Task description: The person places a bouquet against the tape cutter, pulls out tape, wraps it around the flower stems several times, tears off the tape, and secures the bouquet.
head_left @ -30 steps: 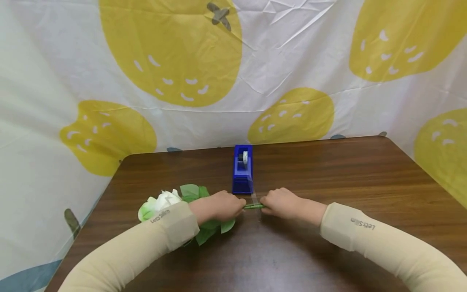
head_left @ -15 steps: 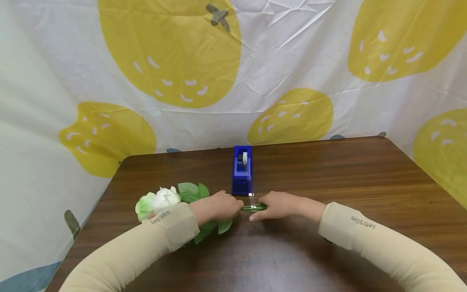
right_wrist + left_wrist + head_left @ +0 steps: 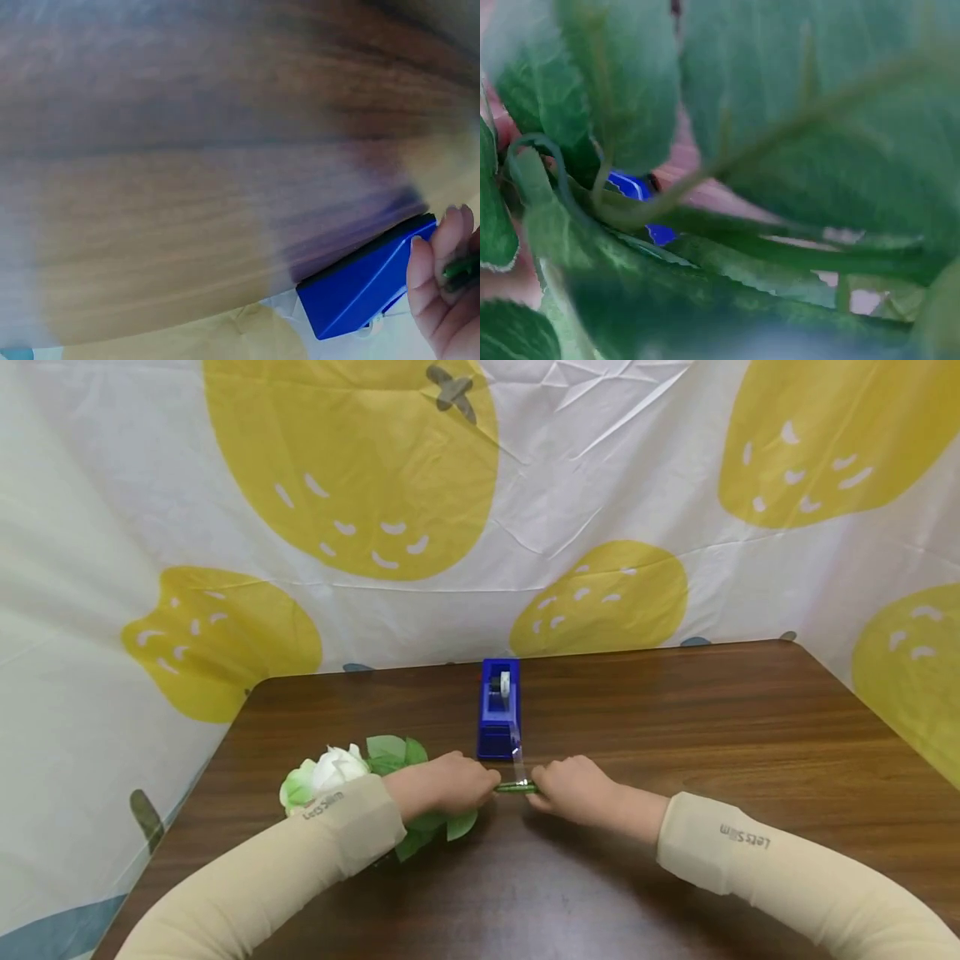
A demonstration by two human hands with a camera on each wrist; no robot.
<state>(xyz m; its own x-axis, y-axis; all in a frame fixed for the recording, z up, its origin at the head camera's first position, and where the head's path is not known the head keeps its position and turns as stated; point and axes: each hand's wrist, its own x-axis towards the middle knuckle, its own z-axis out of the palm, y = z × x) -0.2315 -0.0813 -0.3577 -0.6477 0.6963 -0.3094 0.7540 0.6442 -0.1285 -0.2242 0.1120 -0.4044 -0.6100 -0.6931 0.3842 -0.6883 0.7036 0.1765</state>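
Observation:
My left hand point(image 3: 457, 783) grips a bundle of artificial flowers by the green stems point(image 3: 514, 787). White and pale-green blooms point(image 3: 339, 768) lie to its left, partly behind the sleeve. Green leaves point(image 3: 795, 172) fill most of the left wrist view and hide the left fingers. My right hand point(image 3: 576, 788) holds the stem ends, which also show as green tips point(image 3: 461, 271) in its curled fingers. Between both hands, a strip of clear tape point(image 3: 518, 764) runs from the blue tape dispenser point(image 3: 498, 739) down to the stems.
The dispenser stands just beyond the hands on a brown wooden table point(image 3: 675, 710). A white cloth with yellow fruit prints point(image 3: 600, 593) hangs behind the table and along its sides.
Half a second ago the right thumb was stretched out apart from the stems; now the right fingers are curled round the stem ends again. The left hand has stayed nearly in place.

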